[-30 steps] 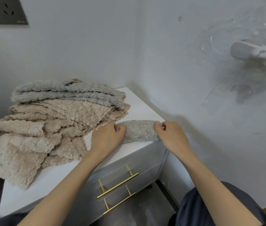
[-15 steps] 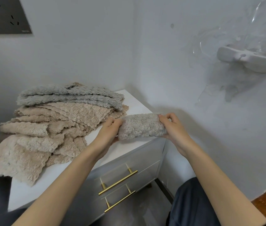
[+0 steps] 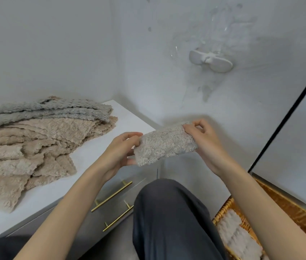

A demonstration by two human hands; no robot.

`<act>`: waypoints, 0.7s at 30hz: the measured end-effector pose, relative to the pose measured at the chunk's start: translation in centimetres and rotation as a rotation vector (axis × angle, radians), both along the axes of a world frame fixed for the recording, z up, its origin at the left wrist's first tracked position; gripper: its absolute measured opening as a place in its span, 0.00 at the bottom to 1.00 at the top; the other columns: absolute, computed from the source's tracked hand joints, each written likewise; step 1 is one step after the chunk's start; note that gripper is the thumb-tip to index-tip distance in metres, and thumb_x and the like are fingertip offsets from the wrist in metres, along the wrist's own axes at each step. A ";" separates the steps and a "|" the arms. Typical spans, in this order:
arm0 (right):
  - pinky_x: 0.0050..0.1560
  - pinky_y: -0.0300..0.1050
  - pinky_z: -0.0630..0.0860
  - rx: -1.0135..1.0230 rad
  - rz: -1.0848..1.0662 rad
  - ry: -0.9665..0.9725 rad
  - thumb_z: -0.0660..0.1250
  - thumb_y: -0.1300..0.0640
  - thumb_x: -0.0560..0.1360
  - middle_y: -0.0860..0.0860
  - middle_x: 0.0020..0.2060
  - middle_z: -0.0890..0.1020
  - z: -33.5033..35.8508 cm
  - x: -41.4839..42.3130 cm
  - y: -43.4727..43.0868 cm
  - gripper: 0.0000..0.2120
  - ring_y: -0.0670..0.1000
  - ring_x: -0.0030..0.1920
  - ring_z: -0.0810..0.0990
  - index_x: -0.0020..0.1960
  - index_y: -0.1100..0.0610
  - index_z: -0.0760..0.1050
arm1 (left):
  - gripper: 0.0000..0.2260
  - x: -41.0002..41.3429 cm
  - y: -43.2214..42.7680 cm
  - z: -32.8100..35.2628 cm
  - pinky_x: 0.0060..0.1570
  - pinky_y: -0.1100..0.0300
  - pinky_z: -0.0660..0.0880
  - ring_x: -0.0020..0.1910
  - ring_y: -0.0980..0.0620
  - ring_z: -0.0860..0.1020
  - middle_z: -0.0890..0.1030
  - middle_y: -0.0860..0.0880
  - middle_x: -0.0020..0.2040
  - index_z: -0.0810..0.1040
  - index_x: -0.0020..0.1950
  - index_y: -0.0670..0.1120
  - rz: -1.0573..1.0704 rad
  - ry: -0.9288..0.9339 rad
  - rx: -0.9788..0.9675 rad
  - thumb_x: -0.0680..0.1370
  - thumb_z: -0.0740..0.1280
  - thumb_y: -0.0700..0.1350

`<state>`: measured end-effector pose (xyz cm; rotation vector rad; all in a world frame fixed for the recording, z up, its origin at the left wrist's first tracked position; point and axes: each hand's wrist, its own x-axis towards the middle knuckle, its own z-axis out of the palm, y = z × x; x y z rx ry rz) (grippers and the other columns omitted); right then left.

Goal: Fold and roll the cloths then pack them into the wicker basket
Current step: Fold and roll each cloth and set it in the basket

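- Basket (image 3: 223, 211): one, wicker, low at your right beside your knee (image 3: 169, 212); your right forearm crosses in front of it and hides part of it
- Basket contents: packed rolls (image 3: 236, 235), pale and fluffy, lying side by side against the near wall; that corner is blurred, so at least two show and a firm count cannot be given
- Roll (image 3: 165, 145): one, grey, held in the air between your two hands, over the front right corner of the cabinet (image 3: 129, 119) and above your knee; it touches no surface and is well apart from the basket
- Left hand (image 3: 118, 156): grasping the roll's left end, fingers curled over the top and thumb underneath
- Right hand (image 3: 202, 139): grasping the roll's right end, fingers curled round it
- Cabinet: one, white top, set into the corner where the two walls meet; two gold handles (image 3: 111, 196) show on its drawer front, one above the other
- Pile (image 3: 36, 147): one, unfolded, spread loosely over the left part of the cabinet top
- Grey cloths (image 3: 45, 111): on top of the pile at the back; two layers show
- Beige cloths (image 3: 26, 166): beneath and in front of the grey ones, several overlapping layers; their number cannot be told
- Wall fitting (image 3: 211, 61): one, white, on the right wall above the roll
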<state>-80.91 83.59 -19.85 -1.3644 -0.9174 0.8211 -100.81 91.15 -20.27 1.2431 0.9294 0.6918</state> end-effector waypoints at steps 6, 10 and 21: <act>0.40 0.41 0.73 -0.074 0.007 -0.013 0.68 0.55 0.75 0.51 0.40 0.79 -0.3 3.7 -5.8 0.06 0.47 0.40 0.78 0.46 0.55 0.72 | 0.22 2.5 -3.5 0.1 0.55 0.56 0.78 0.57 0.50 0.80 0.82 0.50 0.58 0.75 0.64 0.51 -0.672 0.179 0.000 0.70 0.65 0.43; 0.37 0.38 0.75 -0.102 0.013 -0.002 0.69 0.56 0.74 0.51 0.38 0.80 -1.5 6.2 -9.4 0.05 0.47 0.39 0.79 0.46 0.56 0.74 | 0.20 5.9 -6.0 -1.1 0.58 0.55 0.77 0.54 0.53 0.81 0.84 0.54 0.53 0.80 0.57 0.54 -0.810 0.312 0.140 0.69 0.72 0.62; 0.51 0.43 0.79 -0.186 -0.127 0.243 0.74 0.46 0.66 0.54 0.51 0.83 -7.6 12.1 -18.0 0.26 0.52 0.52 0.82 0.58 0.61 0.77 | 0.09 14.2 -11.5 -6.7 0.46 0.71 0.76 0.42 0.67 0.81 0.83 0.58 0.45 0.78 0.49 0.56 -0.905 0.337 0.128 0.72 0.73 0.54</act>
